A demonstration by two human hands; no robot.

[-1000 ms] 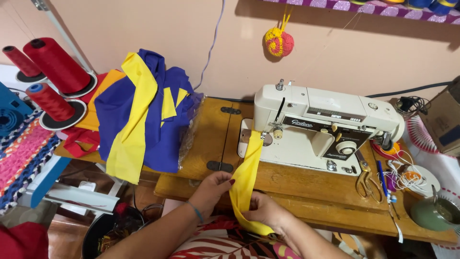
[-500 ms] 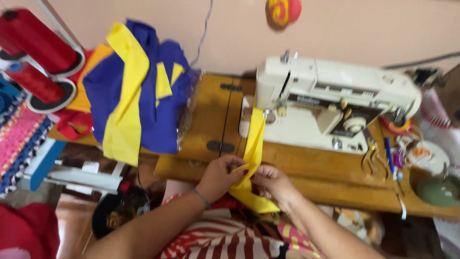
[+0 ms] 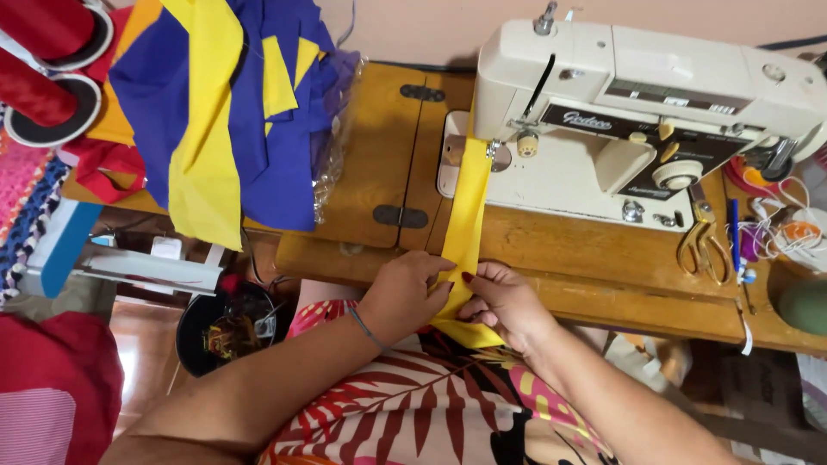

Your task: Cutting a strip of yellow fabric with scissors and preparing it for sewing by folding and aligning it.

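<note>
Your view has dropped closer over the wooden table [image 3: 551, 250] and sewing machine [image 3: 637, 112]. The yellow fabric strip [image 3: 465, 224] now runs taut from needle to table edge, your left hand [image 3: 409, 288] and right hand [image 3: 508, 301] pinching it closed-fingered.

Plain peach wall [image 3: 405, 26] behind, wooden worktop [image 3: 379, 155] with dark metal hinges [image 3: 401, 215], reddish tiled floor [image 3: 142, 344] below at left, black bin [image 3: 226, 331] on the floor, even soft lighting, no harsh shadows.
</note>
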